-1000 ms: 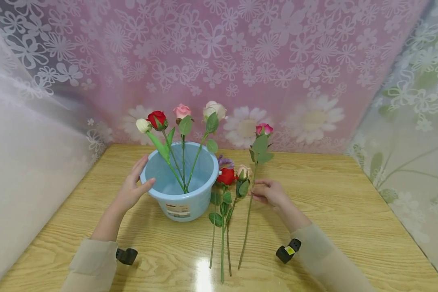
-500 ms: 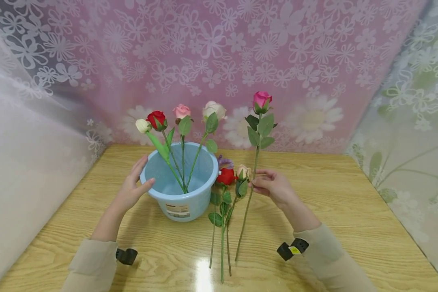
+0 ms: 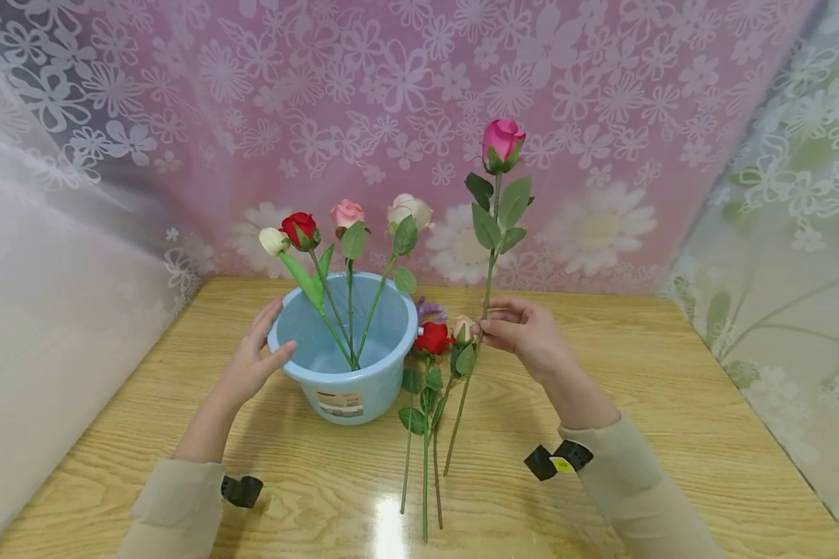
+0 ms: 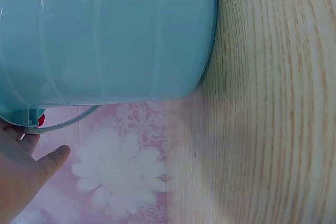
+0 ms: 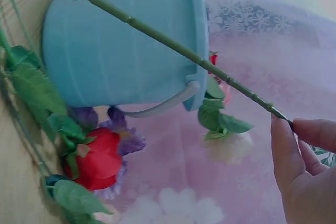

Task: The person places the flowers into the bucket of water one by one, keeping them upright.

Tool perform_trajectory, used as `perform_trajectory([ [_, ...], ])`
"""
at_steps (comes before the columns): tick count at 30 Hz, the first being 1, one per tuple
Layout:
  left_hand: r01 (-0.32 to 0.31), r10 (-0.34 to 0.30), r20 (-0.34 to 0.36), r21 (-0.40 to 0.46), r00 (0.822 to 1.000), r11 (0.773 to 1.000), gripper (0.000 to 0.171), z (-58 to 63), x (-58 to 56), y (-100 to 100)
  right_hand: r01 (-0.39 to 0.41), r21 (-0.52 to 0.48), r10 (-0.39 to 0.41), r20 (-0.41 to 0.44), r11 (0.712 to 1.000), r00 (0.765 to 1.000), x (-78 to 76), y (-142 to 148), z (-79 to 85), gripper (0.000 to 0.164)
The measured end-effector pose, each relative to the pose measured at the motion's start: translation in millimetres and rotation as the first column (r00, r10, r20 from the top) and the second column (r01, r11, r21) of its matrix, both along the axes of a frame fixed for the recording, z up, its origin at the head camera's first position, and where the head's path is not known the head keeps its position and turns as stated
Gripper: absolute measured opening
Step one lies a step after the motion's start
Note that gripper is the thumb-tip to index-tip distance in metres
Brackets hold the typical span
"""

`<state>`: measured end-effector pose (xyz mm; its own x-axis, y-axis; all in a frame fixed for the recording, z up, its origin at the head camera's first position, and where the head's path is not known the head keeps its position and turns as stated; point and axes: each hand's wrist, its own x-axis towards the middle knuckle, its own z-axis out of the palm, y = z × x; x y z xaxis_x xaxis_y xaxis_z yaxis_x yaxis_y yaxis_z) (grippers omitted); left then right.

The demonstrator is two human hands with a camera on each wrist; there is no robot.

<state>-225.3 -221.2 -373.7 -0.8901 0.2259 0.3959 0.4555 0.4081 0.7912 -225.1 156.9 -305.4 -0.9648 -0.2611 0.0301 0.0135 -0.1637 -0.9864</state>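
Note:
A light blue bucket (image 3: 342, 400) stands on the table in the head view. My left hand (image 3: 246, 365) holds its left rim, thumb over the edge and fingers along the outside. Inside stand a white tulip (image 3: 274, 241), a red rose (image 3: 301, 230), a pink rose (image 3: 347, 213) and a cream rose (image 3: 409, 210). My right hand (image 3: 531, 338) pinches the stem of a magenta rose (image 3: 502, 146), upright and slightly tilted. Its stem (image 5: 173, 48) crosses before the bucket in the right wrist view. The left wrist view shows the bucket's side and part of my left hand (image 4: 26, 169).
Beside the bucket lie another red rose (image 3: 433, 339), a peach rose (image 3: 464, 329) and a purple flower (image 3: 432, 310), stems toward me. The wooden table (image 3: 636, 373) meets a pink floral curtain (image 3: 587, 109) behind and pale curtains at both sides.
My right hand has lifted the magenta rose; its bloom rises well above the table and its stem end shifts slightly left. My left hand stays on the bucket.

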Motion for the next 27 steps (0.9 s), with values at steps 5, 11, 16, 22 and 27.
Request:
perform_trajectory([
  [5,-0.006,0.006,0.002,-0.001,1.000,1.000,0.067,1.2,0.3,1,0.026,-0.015,-0.027,-0.071,1.000,0.997,2.7,-6,18.1,0.026],
  [11,0.005,-0.006,0.024,0.015,1.000,1.000,0.066,15.3,10.5,9,0.058,-0.022,-0.060,-0.138,0.998,0.989,6.4,-17,39.4,0.025],
  [16,-0.002,0.002,0.042,0.002,0.999,1.000,0.065,25.1,17.8,15,0.092,-0.038,-0.097,-0.146,0.995,0.985,10.1,-24,55.5,0.025],
  [22,-0.005,0.005,0.038,0.010,0.999,1.000,0.064,25.6,18.3,15,0.130,-0.159,-0.156,-0.167,0.979,0.973,12.4,-33,70.1,0.023],
  [27,-0.002,0.002,0.032,0.010,0.999,1.000,0.066,14.0,9.6,8,0.133,-0.297,-0.200,-0.206,0.946,0.958,10.6,-42,78.0,0.022],
])
